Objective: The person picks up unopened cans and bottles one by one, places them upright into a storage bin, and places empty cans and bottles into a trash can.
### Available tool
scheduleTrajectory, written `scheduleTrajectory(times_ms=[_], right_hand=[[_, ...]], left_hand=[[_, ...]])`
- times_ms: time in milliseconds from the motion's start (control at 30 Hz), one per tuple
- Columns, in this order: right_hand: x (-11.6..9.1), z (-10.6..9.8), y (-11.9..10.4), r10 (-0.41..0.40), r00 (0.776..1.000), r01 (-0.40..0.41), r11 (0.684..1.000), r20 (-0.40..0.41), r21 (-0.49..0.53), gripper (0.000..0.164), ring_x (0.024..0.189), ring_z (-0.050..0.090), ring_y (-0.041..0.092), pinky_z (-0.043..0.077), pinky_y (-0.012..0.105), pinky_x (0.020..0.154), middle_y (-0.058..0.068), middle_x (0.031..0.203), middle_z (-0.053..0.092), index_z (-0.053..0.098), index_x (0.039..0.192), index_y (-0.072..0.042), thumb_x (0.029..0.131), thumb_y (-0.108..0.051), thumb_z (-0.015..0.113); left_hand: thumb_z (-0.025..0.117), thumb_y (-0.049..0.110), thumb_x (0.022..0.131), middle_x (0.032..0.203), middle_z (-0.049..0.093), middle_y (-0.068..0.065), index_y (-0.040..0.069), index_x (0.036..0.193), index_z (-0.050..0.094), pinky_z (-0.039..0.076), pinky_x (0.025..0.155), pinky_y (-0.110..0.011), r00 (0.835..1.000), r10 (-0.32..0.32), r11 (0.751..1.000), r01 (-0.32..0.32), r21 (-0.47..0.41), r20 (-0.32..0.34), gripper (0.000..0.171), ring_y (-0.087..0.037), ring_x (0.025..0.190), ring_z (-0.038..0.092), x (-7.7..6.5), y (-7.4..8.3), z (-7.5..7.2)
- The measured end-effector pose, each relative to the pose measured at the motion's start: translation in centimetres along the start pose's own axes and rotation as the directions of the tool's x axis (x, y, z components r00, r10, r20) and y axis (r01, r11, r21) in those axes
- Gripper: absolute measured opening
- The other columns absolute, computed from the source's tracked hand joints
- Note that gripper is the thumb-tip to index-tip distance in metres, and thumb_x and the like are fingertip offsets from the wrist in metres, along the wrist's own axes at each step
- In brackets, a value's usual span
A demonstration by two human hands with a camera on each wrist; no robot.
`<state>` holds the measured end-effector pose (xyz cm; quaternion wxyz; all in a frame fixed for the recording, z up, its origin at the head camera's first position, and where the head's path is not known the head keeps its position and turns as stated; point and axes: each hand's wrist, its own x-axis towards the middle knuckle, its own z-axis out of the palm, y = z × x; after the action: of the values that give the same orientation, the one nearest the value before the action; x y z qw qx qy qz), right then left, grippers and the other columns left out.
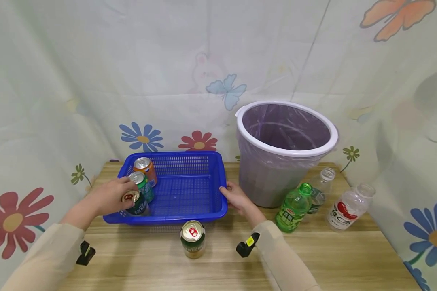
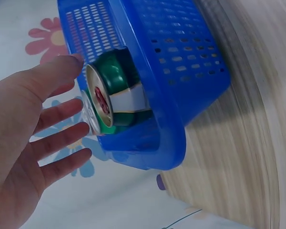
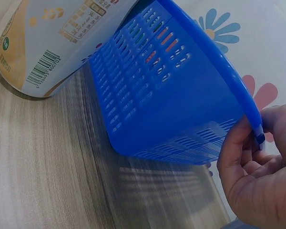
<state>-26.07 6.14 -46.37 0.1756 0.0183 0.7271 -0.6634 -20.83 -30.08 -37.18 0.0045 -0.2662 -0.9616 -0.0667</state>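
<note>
A blue plastic basket stands on the table with three cans along its left side. At the front left is a dark green can with a red pull tab, behind it a green can, and at the back an orange can. My left hand is spread beside the top of the dark green can, fingers apart and loosely bent, with a gap to it in the left wrist view. My right hand grips the basket's right rim between thumb and fingers. Another dark green can stands upright in front of the basket.
A grey bin with a white rim and a clear liner stands right of the basket. Beside it are a green plastic bottle, a clear bottle and a clear bottle with a red-and-white label. A patterned curtain hangs behind.
</note>
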Motion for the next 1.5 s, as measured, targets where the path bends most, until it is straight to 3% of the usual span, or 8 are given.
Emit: scheduleTrajectory(times_ms=[233,367,600,833,1033,1167,1500], right_hand=[[0.1,0.0,0.1,-0.009,1.0,0.008,1.0,0.006,0.007,0.03,0.096,0.062,0.036,0.056,0.039,0.071,0.027,0.116,0.056,0.044,0.121,0.003,0.096,-0.015,0.043],[0.1,0.0,0.1,-0.01,1.0,0.009,1.0,0.008,0.005,0.03,0.094,0.063,0.035,0.056,0.038,0.069,0.027,0.116,0.056,0.045,0.12,0.003,0.096,-0.015,0.043],[0.0,0.0,0.0,-0.007,1.0,0.007,1.0,0.005,0.01,0.028,0.093,0.063,0.035,0.056,0.037,0.067,0.026,0.115,0.057,0.046,0.118,0.002,0.096,-0.014,0.044],[-0.1,-0.1,0.0,-0.005,1.0,0.004,1.0,0.023,0.02,0.03,0.094,0.063,0.035,0.056,0.039,0.069,0.027,0.117,0.056,0.044,0.121,0.003,0.096,-0.015,0.044],[0.0,-0.4,-0.1,-0.008,0.998,0.006,1.0,0.068,0.025,0.036,0.082,0.065,0.022,0.056,0.042,0.073,0.027,0.117,0.055,0.04,0.127,0.006,0.097,-0.014,0.043],[0.0,-0.5,-0.1,-0.009,0.997,0.008,1.0,0.078,0.023,0.037,0.077,0.064,0.016,0.055,0.044,0.074,0.024,0.113,0.058,0.039,0.127,0.008,0.097,-0.013,0.043],[0.0,-0.2,0.1,-0.002,1.0,0.002,1.0,0.026,0.012,0.034,0.097,0.062,0.035,0.056,0.039,0.071,0.027,0.118,0.055,0.042,0.126,0.002,0.097,-0.016,0.043]], left_hand=[[0.072,0.02,0.078,0.09,0.059,-0.002,0.01,0.097,0.064,0.051,0.062,-0.031,1.0,-0.018,1.0,0.018,0.025,-0.013,0.023,-0.015,0.075,0.055,-0.2,1.0,-0.2],[0.072,0.021,0.078,0.09,0.058,-0.002,0.01,0.097,0.064,0.05,0.06,-0.028,1.0,0.008,0.998,-0.006,0.058,-0.026,0.023,-0.014,0.075,0.056,-0.2,1.9,-0.2],[0.074,0.025,0.075,0.089,0.057,0.002,0.017,0.092,0.063,0.053,0.064,-0.035,0.994,0.069,0.99,-0.058,0.128,-0.084,0.022,-0.017,0.08,0.058,0.0,3.8,-0.2],[0.075,0.024,0.073,0.086,0.054,0.005,0.015,0.092,0.062,0.052,0.066,-0.033,0.973,0.177,0.977,-0.156,0.145,-0.148,0.024,-0.014,0.077,0.057,0.3,5.5,-0.2],[0.077,0.026,0.071,0.086,0.053,0.005,0.016,0.093,0.062,0.05,0.064,-0.031,0.944,0.261,0.957,-0.225,0.185,-0.202,0.028,-0.013,0.072,0.056,0.6,6.4,0.1],[0.076,0.026,0.071,0.089,0.054,0.004,0.015,0.096,0.062,0.05,0.066,-0.032,0.936,0.283,0.951,-0.245,0.188,-0.211,0.031,-0.014,0.076,0.056,0.7,7.0,0.2],[0.076,0.03,0.072,0.101,0.056,0.001,0.014,0.106,0.061,0.051,0.074,-0.035,0.935,0.304,0.948,-0.277,0.159,-0.184,0.04,-0.018,0.09,0.055,0.9,8.8,0.6]])
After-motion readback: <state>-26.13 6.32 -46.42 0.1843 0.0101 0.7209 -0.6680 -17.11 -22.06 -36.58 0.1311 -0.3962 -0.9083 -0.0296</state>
